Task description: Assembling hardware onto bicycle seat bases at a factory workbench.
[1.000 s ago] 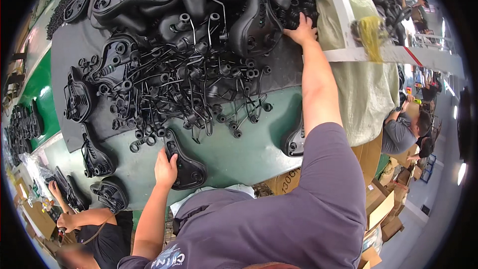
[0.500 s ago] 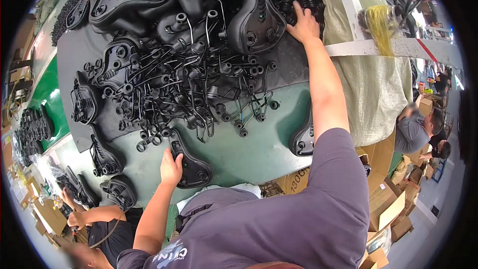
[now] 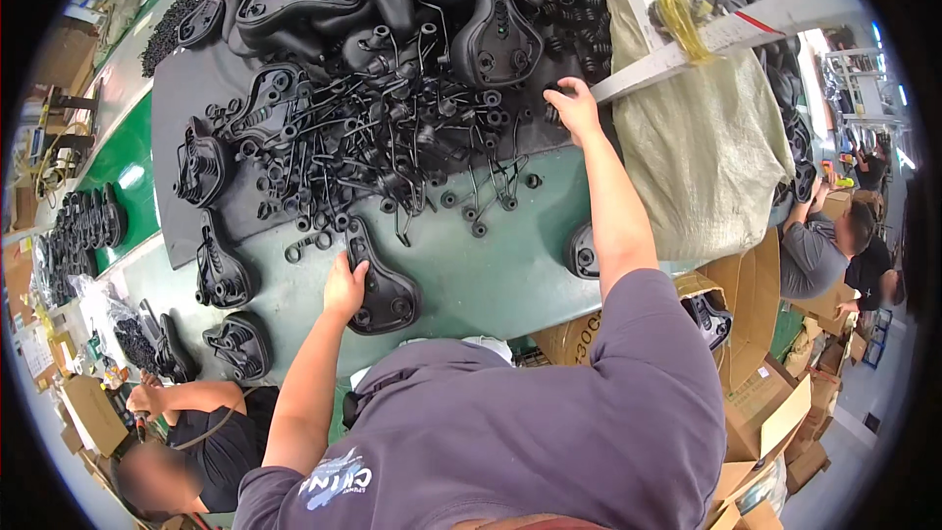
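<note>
My left hand (image 3: 345,287) grips the narrow upper part of a black bicycle saddle (image 3: 390,306), which lies underside up at the table's near edge. The thumb rests on the saddle's base; the fingers wrap its left side. My right hand (image 3: 577,108) is closed around a small black coil-like part (image 3: 554,110), mostly hidden by the fingers, just below a heap of similar black ringed parts (image 3: 574,15). Between the hands spreads a tangled pile of bent black metal rails (image 3: 392,142) with round end pieces. Another upturned saddle (image 3: 497,39) lies left of my right hand.
More black saddles lie at the back and left of the green table (image 3: 481,280). A white metal bar (image 3: 726,39) crosses beyond my right hand, above a pale woven sack (image 3: 702,157). Cardboard boxes (image 3: 756,397) stand at right. A co-worker (image 3: 211,432) works at lower left.
My right hand has drawn back from the heap of ringed parts, with a small black part now in its fingers. My left hand stays on the saddle. The whole view has shifted slightly.
</note>
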### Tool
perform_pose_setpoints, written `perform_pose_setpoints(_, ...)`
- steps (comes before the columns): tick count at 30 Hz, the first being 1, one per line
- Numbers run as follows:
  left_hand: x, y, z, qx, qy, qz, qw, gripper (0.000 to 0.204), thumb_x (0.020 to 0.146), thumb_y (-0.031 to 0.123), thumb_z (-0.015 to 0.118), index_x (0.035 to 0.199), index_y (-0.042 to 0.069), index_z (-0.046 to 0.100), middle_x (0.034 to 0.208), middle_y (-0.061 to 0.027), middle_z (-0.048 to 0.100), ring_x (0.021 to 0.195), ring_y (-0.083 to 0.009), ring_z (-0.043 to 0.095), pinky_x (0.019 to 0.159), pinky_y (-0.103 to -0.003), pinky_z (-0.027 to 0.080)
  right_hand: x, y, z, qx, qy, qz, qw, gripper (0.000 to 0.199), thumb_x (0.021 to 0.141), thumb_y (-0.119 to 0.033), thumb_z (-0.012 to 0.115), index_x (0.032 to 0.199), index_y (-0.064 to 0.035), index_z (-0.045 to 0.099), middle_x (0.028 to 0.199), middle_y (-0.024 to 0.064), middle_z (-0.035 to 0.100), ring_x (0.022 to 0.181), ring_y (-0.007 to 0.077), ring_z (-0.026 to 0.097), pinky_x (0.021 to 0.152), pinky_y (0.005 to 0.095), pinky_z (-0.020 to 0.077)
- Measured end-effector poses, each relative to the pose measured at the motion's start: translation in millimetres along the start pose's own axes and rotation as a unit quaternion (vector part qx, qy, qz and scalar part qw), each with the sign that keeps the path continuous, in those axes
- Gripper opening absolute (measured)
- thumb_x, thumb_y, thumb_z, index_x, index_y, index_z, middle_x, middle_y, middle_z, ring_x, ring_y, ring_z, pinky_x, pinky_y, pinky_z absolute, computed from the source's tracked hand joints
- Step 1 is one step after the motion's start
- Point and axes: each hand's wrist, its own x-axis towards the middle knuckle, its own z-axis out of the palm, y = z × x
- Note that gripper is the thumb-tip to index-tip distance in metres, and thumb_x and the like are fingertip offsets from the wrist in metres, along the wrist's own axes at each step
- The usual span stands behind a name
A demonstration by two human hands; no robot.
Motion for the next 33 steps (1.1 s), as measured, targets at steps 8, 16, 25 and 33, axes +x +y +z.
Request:
perform_pose_setpoints(8,-40.4,74.7,-32.2,-0.132,0.129,0.206,0.961,0.036,0.100,0.018,0.072,0.133,0.005,0.064,0.118,-0.0173,0.068,0.097,-0.0328,0.070,0.087,-0.041,0.058,-210.9,-25.4,22.4,0.565,-0.318,0.128,0.751,0.048,0.100,-0.024,0.063,0.142,-0.0043,0.056,0.109,0.0220,0.069,0.089,0.0344,0.071,0.071,0.0488,0.0582)
perform_pose_setpoints(16,-67.0,85.1,-4.0,-0.493,-0.129,0.103,0.854,0.048,0.105,0.010,0.068,0.149,0.002,0.049,0.111,-0.0045,0.067,0.086,-0.0109,0.067,0.080,-0.029,0.059,-368.9,-43.5,142.6,0.571,-0.410,0.372,0.606,0.052,0.104,-0.043,0.054,0.145,-0.0115,0.059,0.121,0.0175,0.070,0.101,0.0337,0.068,0.083,0.0481,0.0566)
perform_pose_setpoints(25,-128.1,-24.9,-42.0,-0.196,0.124,0.075,0.970,0.053,0.088,0.012,0.081,0.134,0.005,0.054,0.114,-0.0194,0.071,0.101,-0.0353,0.072,0.090,-0.043,0.058,-388.7,-48.8,159.7,0.402,-0.443,0.360,0.716,0.044,0.100,-0.030,0.056,0.138,-0.0099,0.060,0.120,0.0193,0.071,0.096,0.0309,0.069,0.081,0.0472,0.0592)
perform_pose_setpoints(33,-134.8,-26.7,-30.7,0.025,0.106,0.185,0.977,0.045,0.086,0.024,0.082,0.127,0.011,0.068,0.111,-0.0132,0.065,0.113,-0.0368,0.064,0.096,-0.048,0.055,-393.2,-62.4,173.6,0.133,-0.411,0.262,0.863,0.024,0.094,-0.026,0.061,0.102,-0.0045,0.069,0.093,0.0146,0.074,0.067,0.0201,0.066,0.053,0.0361,0.0517)
